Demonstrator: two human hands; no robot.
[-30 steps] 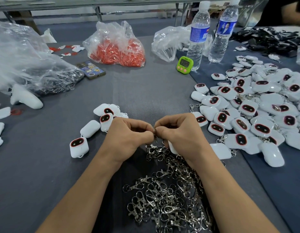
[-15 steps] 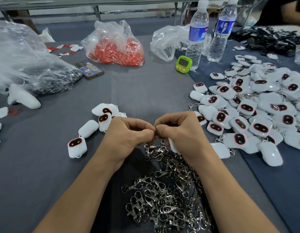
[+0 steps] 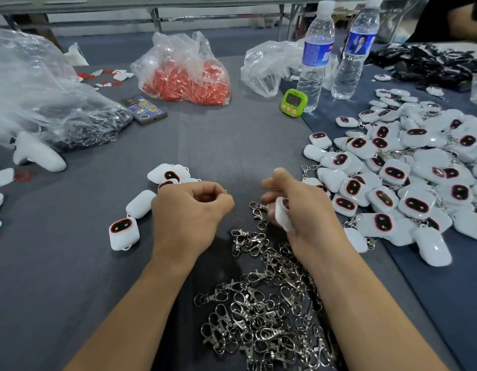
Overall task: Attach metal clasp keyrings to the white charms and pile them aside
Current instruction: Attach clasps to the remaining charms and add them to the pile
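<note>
I count: two water bottles, one green timer, one phone, one bag of red pieces. White charms, keyrings: heaps, beyond my counting.

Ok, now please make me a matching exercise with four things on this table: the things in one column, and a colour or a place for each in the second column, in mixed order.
Things:
1. timer
2. clasps
3. charm heap
4. phone

Colour or place:
a. silver
b. next to the red bag
c. green
d. at the far right

Pairs: 1-c, 2-a, 3-d, 4-b.
</note>
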